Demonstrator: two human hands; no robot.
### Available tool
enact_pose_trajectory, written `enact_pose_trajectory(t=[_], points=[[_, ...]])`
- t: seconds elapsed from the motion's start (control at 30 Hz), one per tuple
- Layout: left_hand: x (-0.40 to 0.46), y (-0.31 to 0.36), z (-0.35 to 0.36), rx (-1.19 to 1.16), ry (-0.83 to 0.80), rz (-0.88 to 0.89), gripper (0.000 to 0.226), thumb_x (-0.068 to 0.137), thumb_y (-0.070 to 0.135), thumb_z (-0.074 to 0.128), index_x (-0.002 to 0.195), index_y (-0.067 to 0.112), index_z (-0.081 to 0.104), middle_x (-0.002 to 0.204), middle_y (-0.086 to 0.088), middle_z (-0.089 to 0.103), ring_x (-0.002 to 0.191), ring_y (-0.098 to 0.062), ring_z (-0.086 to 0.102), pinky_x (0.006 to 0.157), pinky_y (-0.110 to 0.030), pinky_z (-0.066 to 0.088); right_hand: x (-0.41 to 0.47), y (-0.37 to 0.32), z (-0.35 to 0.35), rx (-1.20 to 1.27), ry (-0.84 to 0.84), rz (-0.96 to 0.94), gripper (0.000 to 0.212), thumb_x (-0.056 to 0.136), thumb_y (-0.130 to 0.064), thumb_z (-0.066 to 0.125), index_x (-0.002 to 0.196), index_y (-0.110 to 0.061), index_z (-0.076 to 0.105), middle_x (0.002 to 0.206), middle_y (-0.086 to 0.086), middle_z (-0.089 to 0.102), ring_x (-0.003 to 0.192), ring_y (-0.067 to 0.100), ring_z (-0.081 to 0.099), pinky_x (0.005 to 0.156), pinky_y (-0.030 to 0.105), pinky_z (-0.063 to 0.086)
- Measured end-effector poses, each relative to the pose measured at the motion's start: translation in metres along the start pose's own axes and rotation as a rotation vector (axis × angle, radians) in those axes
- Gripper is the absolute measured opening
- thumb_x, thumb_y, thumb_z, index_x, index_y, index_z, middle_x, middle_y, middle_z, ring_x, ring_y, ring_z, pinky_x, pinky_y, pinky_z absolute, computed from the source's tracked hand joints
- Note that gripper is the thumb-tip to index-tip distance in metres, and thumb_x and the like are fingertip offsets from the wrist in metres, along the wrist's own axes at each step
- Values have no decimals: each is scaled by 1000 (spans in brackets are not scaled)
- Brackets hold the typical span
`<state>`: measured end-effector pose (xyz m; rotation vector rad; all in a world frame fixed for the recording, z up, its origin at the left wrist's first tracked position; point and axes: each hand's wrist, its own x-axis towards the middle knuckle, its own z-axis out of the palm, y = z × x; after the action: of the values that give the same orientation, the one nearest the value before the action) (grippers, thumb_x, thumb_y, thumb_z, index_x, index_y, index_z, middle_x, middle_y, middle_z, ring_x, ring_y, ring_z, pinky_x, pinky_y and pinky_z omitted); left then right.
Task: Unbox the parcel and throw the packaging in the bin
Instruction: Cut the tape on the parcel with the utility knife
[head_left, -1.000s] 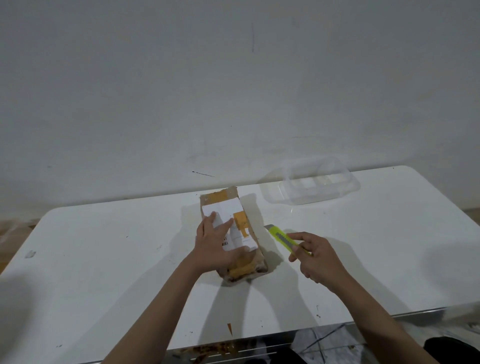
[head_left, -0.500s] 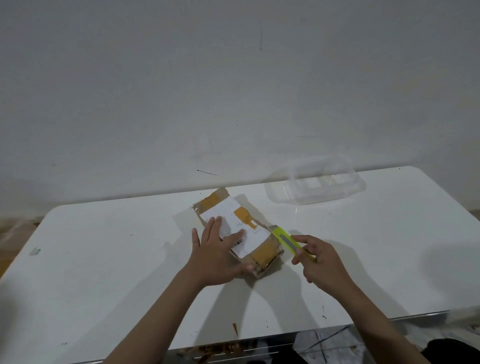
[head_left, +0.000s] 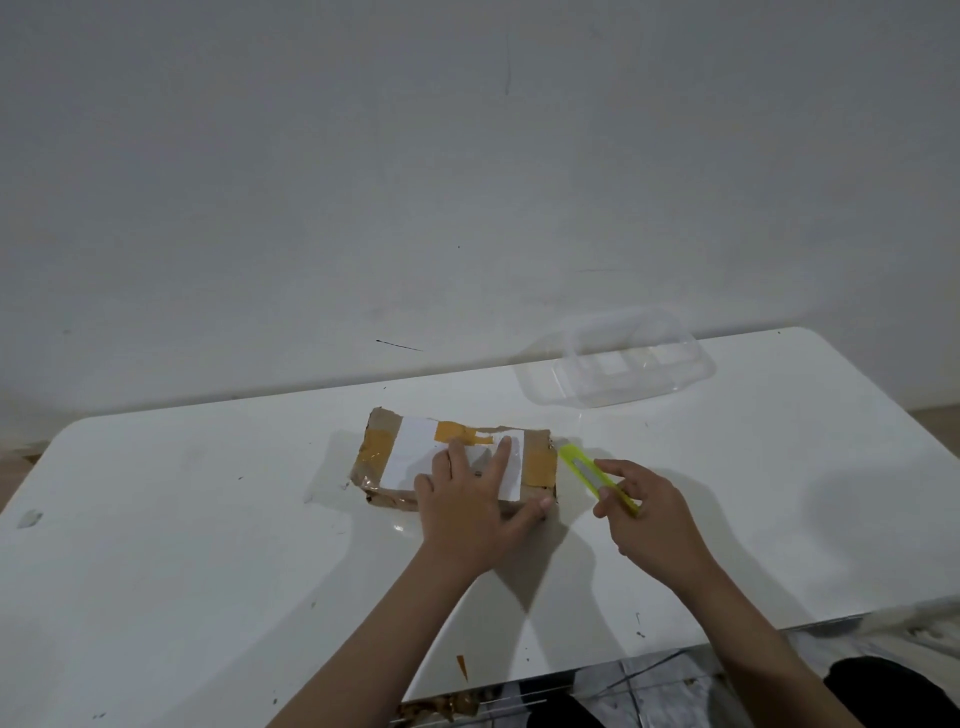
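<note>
Fingers (head_left: 503, 451) of the left hand (head_left: 470, 512) are laid nearly straight and spread across the top of the parcel (head_left: 452, 460), with the thumb set against its near right corner; nothing is gripped, the parcel is only pressed flat to the table (head_left: 208, 519). Fingers of the right hand (head_left: 647, 514) are curled round the rear part of a yellow-green utility knife (head_left: 587, 473), which is pinched between thumb and forefinger. The knife's front end is pointed toward the far left and lies just beside the parcel's right end; whether contact is made cannot be told, nor whether the blade is extended.

The parcel is a flat brown cardboard package, positioned near the middle of the table and somewhat closer to the far edge than to the near edge. Its long side is aligned roughly parallel to the far edge. A white label (head_left: 415, 452) is fixed on its upper face, and strips of brown tape (head_left: 376, 447) are seen at both ends and across the label.

A clear plastic container (head_left: 623, 358) is placed at the far edge of the table, toward the far right corner, well apart from the parcel. A grey wall (head_left: 467, 182) is seen behind the table.
</note>
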<state>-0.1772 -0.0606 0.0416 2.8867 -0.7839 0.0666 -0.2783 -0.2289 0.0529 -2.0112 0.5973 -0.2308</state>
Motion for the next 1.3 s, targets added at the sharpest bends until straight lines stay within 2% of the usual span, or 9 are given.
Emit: enact_pose_trajectory(t=[0.1,0.2,0.3,0.37,0.43,0.6,0.8,1.07,1.3], points=[[3,0,1,5,-37,-22,87,75,85,7,120,35,63,105,-18,63,84,-34,60,68,-40,47,3,-3,-1,-11,-5,6,29,89,-11,54,115,-22,62,76,4,68,54,9,53,58,26,43],[4,0,4,-3,-82,-32,87,76,85,8,124,35,60,123,-21,59,107,-40,60,85,-60,46,3,-5,-2,-47,-20,2,29,89,-11,54,113,-25,62,76,2,68,48,5,53,54,23,41],[2,-1,7,-9,-84,9,87,75,86,11,141,37,38,154,-15,26,141,-33,27,103,-67,24,2,-8,-6,-73,-42,-1,30,89,-10,53,115,-22,62,77,4,68,49,5,55,53,22,41],[3,-2,10,-38,-130,19,90,71,86,11,148,40,14,160,-7,-1,147,-25,-1,112,-60,7,1,-12,-7,-125,-44,-13,31,88,-9,52,115,-21,62,78,4,68,57,10,57,54,23,42],[4,-2,9,-64,-152,-12,93,68,87,12,148,41,5,160,-5,-8,147,-22,-9,114,-56,5,-1,-17,-8,-198,-31,-48,32,88,-8,52,116,-19,62,79,1,67,67,16,61,57,23,44],[0,6,3,-32,-216,-47,101,61,87,-10,149,38,0,159,-8,-11,146,-25,-9,113,-55,7,-6,-32,-6,-334,-1,-121,33,90,-10,50,122,-14,58,98,9,69,84,25,64,69,31,49],[7,3,-12,-41,-391,-18,76,87,68,29,149,34,2,157,-15,-4,144,-35,-4,114,-56,1,-1,-41,-4,-447,-17,-144,33,89,-10,47,121,-13,57,100,10,67,91,28,62,72,35,50],[1,-7,-6,-77,-164,8,93,60,87,11,142,45,27,141,-5,28,134,-25,20,108,-54,16,3,-49,1,-704,-91,-123,33,90,-12,44,122,-18,49,96,4,57,88,24,58,64,29,39],[0,-7,-3,-85,-159,-6,96,59,88,8,142,45,25,142,-6,25,134,-25,18,109,-56,17,14,-69,-4,-808,-178,-140,9,83,-10,50,85,-17,43,73,-2,42,71,23,46,47,24,26]])
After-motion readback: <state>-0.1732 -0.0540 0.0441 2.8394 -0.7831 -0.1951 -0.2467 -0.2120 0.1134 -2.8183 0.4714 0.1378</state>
